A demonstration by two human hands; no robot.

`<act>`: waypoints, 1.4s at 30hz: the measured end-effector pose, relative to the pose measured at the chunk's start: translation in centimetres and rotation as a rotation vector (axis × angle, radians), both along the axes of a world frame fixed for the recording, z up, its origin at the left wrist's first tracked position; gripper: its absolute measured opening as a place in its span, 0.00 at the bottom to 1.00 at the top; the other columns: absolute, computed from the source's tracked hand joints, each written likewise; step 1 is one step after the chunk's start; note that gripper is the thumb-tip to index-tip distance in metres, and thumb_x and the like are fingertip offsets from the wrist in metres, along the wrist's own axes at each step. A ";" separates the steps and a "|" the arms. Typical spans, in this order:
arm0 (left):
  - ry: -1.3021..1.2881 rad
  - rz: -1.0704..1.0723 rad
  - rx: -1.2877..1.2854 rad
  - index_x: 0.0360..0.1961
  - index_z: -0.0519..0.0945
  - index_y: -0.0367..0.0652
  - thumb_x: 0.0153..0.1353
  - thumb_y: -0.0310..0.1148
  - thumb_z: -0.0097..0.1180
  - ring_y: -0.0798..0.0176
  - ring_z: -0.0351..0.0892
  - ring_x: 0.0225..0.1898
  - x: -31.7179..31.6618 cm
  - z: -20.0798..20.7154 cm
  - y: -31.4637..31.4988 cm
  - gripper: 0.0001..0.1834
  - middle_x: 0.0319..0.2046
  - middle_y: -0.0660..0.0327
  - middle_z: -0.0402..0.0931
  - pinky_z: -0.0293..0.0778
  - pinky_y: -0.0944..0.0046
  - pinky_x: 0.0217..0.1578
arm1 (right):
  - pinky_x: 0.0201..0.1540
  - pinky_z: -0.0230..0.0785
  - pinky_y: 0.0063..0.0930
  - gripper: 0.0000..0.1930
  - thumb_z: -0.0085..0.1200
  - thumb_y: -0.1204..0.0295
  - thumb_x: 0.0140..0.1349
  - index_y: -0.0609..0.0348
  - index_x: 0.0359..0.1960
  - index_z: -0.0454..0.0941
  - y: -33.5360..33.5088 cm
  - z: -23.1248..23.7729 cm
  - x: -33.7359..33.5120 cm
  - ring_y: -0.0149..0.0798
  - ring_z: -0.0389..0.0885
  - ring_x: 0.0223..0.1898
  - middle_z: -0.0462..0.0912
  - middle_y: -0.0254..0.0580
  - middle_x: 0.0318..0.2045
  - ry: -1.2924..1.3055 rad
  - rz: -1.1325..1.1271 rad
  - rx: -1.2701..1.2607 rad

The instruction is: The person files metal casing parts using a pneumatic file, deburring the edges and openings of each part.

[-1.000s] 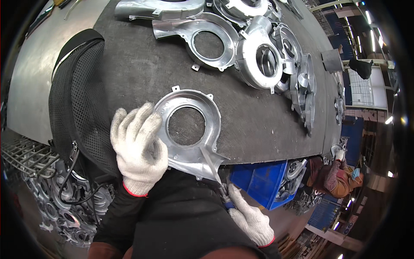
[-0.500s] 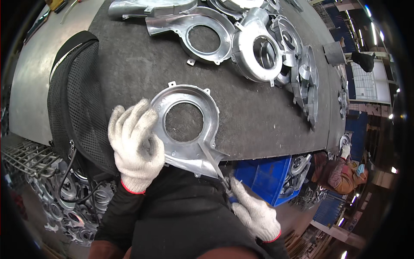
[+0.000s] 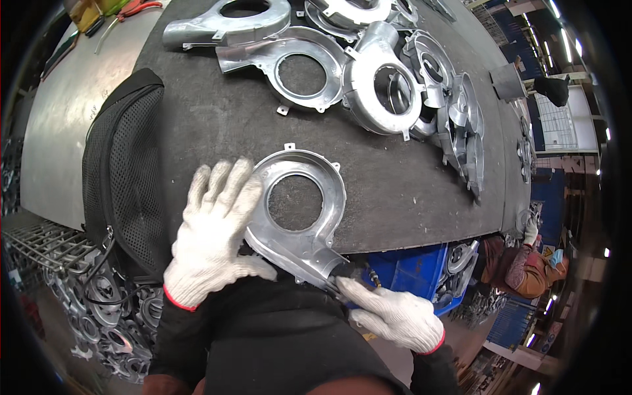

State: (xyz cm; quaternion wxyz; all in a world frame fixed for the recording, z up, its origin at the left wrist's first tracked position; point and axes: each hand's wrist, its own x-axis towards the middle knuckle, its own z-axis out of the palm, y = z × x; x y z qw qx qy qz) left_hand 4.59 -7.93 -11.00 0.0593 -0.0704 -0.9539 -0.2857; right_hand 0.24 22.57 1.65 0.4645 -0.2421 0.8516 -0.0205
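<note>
A silver cast-metal blower housing [image 3: 288, 253], ring-shaped with a large round opening and a flared outlet, lies at the near edge of the dark bench. My left hand [image 3: 216, 230], in a white knit glove with a red cuff, rests flat against the housing's left side, fingers stretched out. My right hand [image 3: 395, 316], gloved alike, is closed at the outlet end on a flat metal file, which is now mostly hidden by the fingers and the outlet edge.
Several similar housings [image 3: 301, 74] are piled at the bench's far side. A black mesh bag [image 3: 125, 178] stands on the left, with wire baskets of castings below it. A blue bin [image 3: 411, 270] sits beyond my right hand. A co-worker [image 3: 526, 270] is at far right.
The file's blade, earlier lying across the housing toward the opening, has drawn back to the outlet end. My left hand has flattened and its fingers have straightened. The whole view has shifted slightly.
</note>
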 end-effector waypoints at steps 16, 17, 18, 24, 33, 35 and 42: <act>0.118 0.044 0.096 0.65 0.73 0.39 0.37 0.65 0.70 0.38 0.72 0.66 -0.5 -1.1 0.4 0.57 0.64 0.47 0.75 0.55 0.35 0.70 | 0.25 0.76 0.41 0.32 0.55 0.53 0.70 0.25 0.75 0.63 1.6 0.0 -1.2 0.50 0.83 0.23 0.79 0.44 0.25 0.026 0.007 -0.118; 0.119 0.060 0.111 0.65 0.73 0.38 0.38 0.65 0.69 0.38 0.72 0.65 -0.5 -1.0 0.4 0.56 0.62 0.48 0.77 0.55 0.35 0.70 | 0.26 0.75 0.42 0.32 0.55 0.53 0.70 0.26 0.75 0.62 1.6 0.0 -1.1 0.50 0.83 0.23 0.79 0.44 0.25 0.085 0.016 -0.132; 0.122 0.058 0.108 0.65 0.73 0.38 0.38 0.65 0.69 0.38 0.72 0.65 -0.6 -1.0 0.4 0.56 0.62 0.48 0.77 0.55 0.35 0.70 | 0.26 0.75 0.42 0.32 0.55 0.53 0.70 0.26 0.75 0.62 1.6 0.0 -1.2 0.50 0.83 0.23 0.79 0.44 0.25 0.088 0.015 -0.135; 0.290 0.002 0.167 0.54 0.78 0.34 0.43 0.61 0.66 0.45 0.78 0.54 -0.8 -1.7 0.1 0.45 0.49 0.55 0.84 0.63 0.39 0.61 | 0.26 0.77 0.40 0.31 0.56 0.53 0.70 0.28 0.74 0.64 -0.5 0.0 -2.1 0.50 0.85 0.24 0.81 0.46 0.26 -0.017 -0.060 -0.155; 0.324 0.002 0.100 0.50 0.79 0.35 0.45 0.62 0.63 0.48 0.79 0.49 -1.4 -1.1 0.2 0.42 0.44 0.58 0.84 0.66 0.40 0.55 | 0.23 0.76 0.39 0.31 0.57 0.52 0.69 0.23 0.74 0.64 -1.5 0.2 -2.0 0.48 0.85 0.23 0.81 0.42 0.25 0.112 0.016 -0.063; 0.339 0.009 0.119 0.50 0.78 0.34 0.45 0.62 0.63 0.48 0.80 0.48 -1.4 -1.0 0.1 0.42 0.44 0.58 0.84 0.66 0.41 0.54 | 0.24 0.76 0.40 0.31 0.56 0.52 0.69 0.22 0.74 0.63 -1.5 0.0 -2.0 0.48 0.85 0.23 0.80 0.42 0.24 0.149 0.024 -0.035; 0.340 -0.015 0.137 0.59 0.74 0.35 0.48 0.60 0.65 0.48 0.80 0.47 -1.2 -1.5 0.3 0.45 0.46 0.59 0.85 0.65 0.38 0.56 | 0.26 0.77 0.42 0.32 0.57 0.53 0.69 0.25 0.75 0.63 -1.1 0.3 -1.7 0.49 0.85 0.25 0.81 0.46 0.24 0.108 0.000 -0.024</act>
